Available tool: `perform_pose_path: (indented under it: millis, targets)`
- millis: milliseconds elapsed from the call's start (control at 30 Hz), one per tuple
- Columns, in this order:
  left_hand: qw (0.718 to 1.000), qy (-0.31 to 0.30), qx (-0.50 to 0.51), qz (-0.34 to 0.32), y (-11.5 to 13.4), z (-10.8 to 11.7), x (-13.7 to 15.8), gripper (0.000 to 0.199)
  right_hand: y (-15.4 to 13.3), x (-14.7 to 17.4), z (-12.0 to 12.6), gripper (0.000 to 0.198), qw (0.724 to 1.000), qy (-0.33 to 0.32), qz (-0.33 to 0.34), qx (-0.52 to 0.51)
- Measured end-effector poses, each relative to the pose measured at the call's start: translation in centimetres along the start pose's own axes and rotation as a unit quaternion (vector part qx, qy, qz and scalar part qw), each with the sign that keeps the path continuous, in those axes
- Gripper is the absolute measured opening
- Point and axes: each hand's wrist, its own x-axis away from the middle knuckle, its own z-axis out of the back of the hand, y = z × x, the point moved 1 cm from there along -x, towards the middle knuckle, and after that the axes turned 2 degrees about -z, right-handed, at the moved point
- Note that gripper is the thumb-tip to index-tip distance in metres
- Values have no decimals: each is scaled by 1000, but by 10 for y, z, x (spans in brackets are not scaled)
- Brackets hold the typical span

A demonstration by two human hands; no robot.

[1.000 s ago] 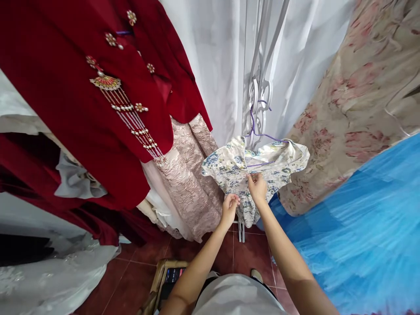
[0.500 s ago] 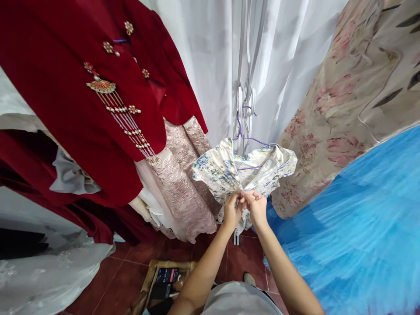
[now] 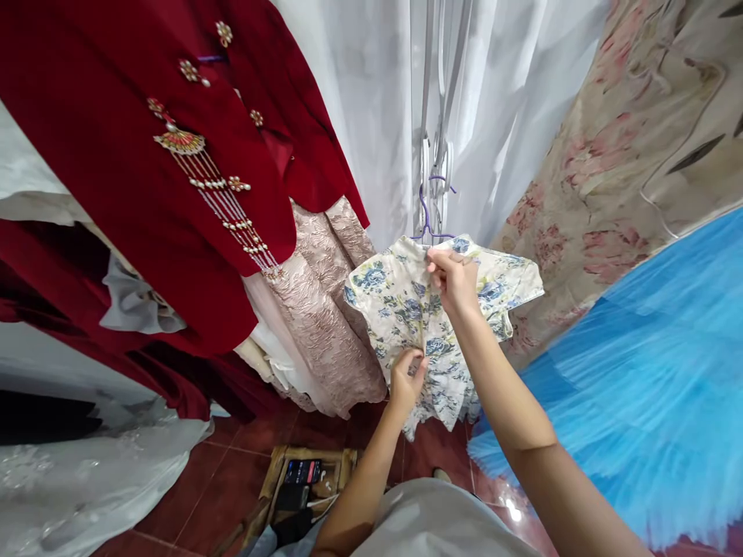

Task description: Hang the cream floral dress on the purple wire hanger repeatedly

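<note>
A short-sleeved floral blouse (image 3: pixel 400 298), white with blue roses, hangs in front of me on a purple wire hanger (image 3: pixel 427 220). My right hand (image 3: pixel 456 280) is closed in a pinch at its neckline, at the top of the centre seam. Lower down, around the waist, my left hand (image 3: pixel 407 381) pinches the fabric along that same seam. Between the two hands the centre edges lie together. Whatever fastener runs there is too small to make out. The hem hangs loose below my left hand.
A dark red jacket (image 3: pixel 232 170) with beaded brooches and a pink brocade skirt (image 3: pixel 330 309) hang at left. Blue tulle (image 3: pixel 650 371) and floral cloth (image 3: pixel 604 186) are at right. A wooden stool (image 3: pixel 272 472) holding a phone (image 3: pixel 303 470) stands on the tiled floor.
My right hand has moved up from beside my left hand to the neckline. The blouse's gaping neck opening has come together. My left hand has stayed low, shifting slightly down.
</note>
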Motion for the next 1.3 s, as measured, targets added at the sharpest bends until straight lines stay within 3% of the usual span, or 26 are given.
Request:
perform_pose_path:
  millis: [67,167,233,333,433,500,633,767,900,1000,1067,1133,1233,1300]
  targets:
    - [997,40,-7,-66,15,18,-30,19,2,9,1,18,1000,-8,-1,20]
    - [974,81,-45,-205,54,46,-100,32,4,21,3,21,999,11,17,41]
    - [961,13,-91,-261,79,57,-149,36,4,24,4,23,998,25,37,48]
    - [919,-96,-185,-335,102,64,-200,26,7,22,5,27,996,38,54,60]
    - [877,-152,-243,-386,109,65,-221,25,17,18,5,30,995,47,48,72]
    - [865,-158,-248,-406,111,67,-227,25,28,17,5,30,995,52,39,75]
    - [889,-74,-206,-403,114,93,-246,28,56,30,11,29,993,67,12,92]
    - [910,14,-179,-373,89,153,-272,31,83,60,23,31,990,65,-48,118]
    - [931,56,-192,-304,30,202,-261,45,106,87,26,33,987,21,-89,135]
    - [941,110,-192,-257,-10,205,-216,43,119,97,29,34,982,6,-100,159]
    - [952,130,-180,-212,-23,189,-179,42,121,99,34,33,980,23,-80,181]
    - [962,99,-170,-191,-21,162,-145,40,116,101,39,34,975,23,-46,214]
    - [971,18,-133,-199,4,115,-111,35,98,103,39,39,962,-84,0,261]
    - [978,-57,-81,-184,26,86,-101,34,84,105,39,39,949,-178,-9,261]
